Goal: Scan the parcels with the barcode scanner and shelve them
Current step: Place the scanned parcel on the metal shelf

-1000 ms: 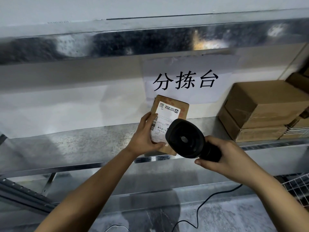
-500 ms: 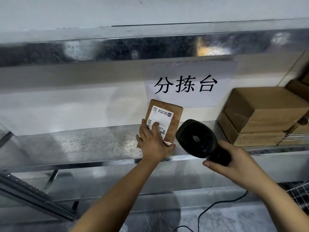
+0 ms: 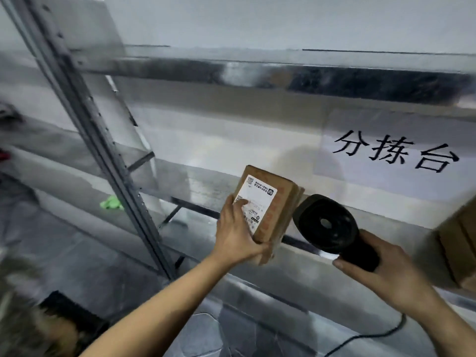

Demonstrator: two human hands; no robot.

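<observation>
A small brown cardboard parcel [image 3: 275, 204] with a white shipping label facing me is held up in front of the metal shelf [image 3: 206, 186]. My left hand [image 3: 235, 234] grips it from the lower left, fingers over the label and thumb under its bottom edge. My right hand [image 3: 373, 274] holds the handle of the black barcode scanner [image 3: 325, 224], whose round head sits just right of the parcel. The scanner's black cable [image 3: 365, 338] trails down to the lower right.
A slanted metal upright [image 3: 103, 140] of the rack crosses the left. A paper sign with black characters [image 3: 394, 153] hangs on the wall at right. Brown cardboard boxes [image 3: 458, 240] sit on the shelf at the far right. Something green [image 3: 112, 203] lies on the left shelf.
The view has swung left, so the sign and stacked boxes slid to the right edge. My left hand has carried the parcel leftward along the shelf; the scanner stays beside it.
</observation>
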